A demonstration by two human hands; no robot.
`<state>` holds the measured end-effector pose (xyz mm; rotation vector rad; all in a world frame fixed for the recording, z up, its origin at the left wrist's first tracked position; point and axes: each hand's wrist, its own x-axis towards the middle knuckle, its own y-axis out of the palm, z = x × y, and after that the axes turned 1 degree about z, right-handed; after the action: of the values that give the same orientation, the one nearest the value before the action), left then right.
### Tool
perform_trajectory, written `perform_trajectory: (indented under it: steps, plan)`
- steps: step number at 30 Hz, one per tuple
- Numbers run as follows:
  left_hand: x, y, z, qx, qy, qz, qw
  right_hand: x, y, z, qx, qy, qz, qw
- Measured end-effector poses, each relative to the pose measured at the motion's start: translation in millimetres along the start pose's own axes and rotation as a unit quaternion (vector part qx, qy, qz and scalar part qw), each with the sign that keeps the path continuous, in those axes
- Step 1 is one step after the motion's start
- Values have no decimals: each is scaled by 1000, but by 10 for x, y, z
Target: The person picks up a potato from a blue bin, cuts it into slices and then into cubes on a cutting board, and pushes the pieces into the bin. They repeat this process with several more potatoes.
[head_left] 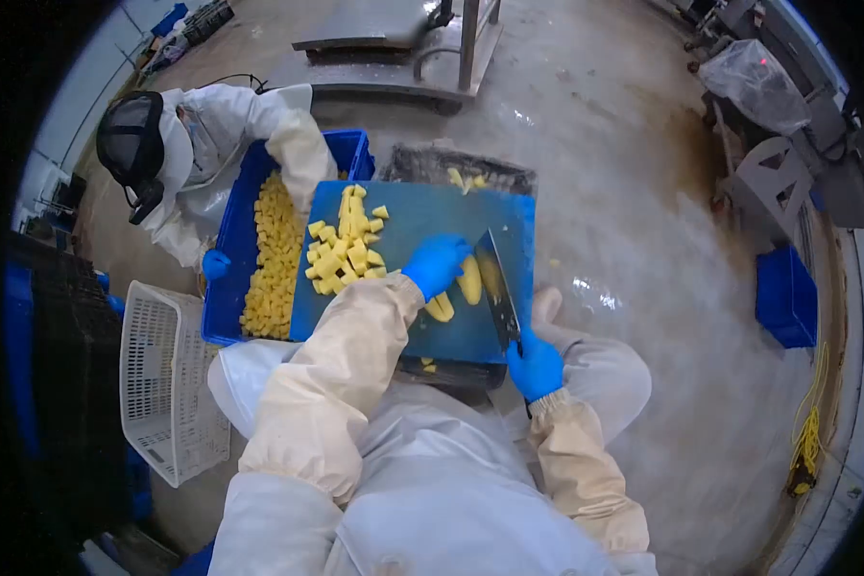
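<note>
On a blue cutting board [422,211], peeled yellow potato pieces [469,280] lie beneath and beside my left hand [435,264]. That blue-gloved hand is closed, its fingers bent over the potato; the fingertips are partly hidden. My right hand [535,368], also gloved in blue, is wrapped round the handle of a knife [501,300]. The wide blade points away from me, upright beside the potato, and another piece shows at its left face. To the left of my left hand sits a loose pile of potato cubes [348,245].
A blue crate [355,154] of potato cubes stands left of the board; a person in white reaches over it. Under the board is a dark crate [518,180]. A white basket [149,360] stands at left, a metal cart [384,72] ahead, a blue bin [787,298] at right.
</note>
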<state>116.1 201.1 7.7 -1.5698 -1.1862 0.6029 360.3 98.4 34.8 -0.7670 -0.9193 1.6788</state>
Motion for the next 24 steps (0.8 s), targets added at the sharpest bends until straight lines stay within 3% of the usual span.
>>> perform_trajectory:
  steps: [1,3,6,17,21,24]
  plan:
    - [-82,-65,-50,-3,1,11,1000,1,-15,62,5,8,5,1000]
    - [-195,-146,-192,-18,-61,-65,996,-13,-85,169,8,8,-14,1000]
    - [-323,24,-318,-51,-47,-103,992,32,-153,333,-14,-15,-5,1000]
    - [-264,189,-339,-80,-107,-86,987,130,-199,494,-50,-10,50,997]
    - [-258,171,-334,-94,-95,-100,986,213,-316,635,-64,15,126,990]
    - [-243,156,-330,-100,-101,-88,986,420,-72,507,-63,14,129,990]
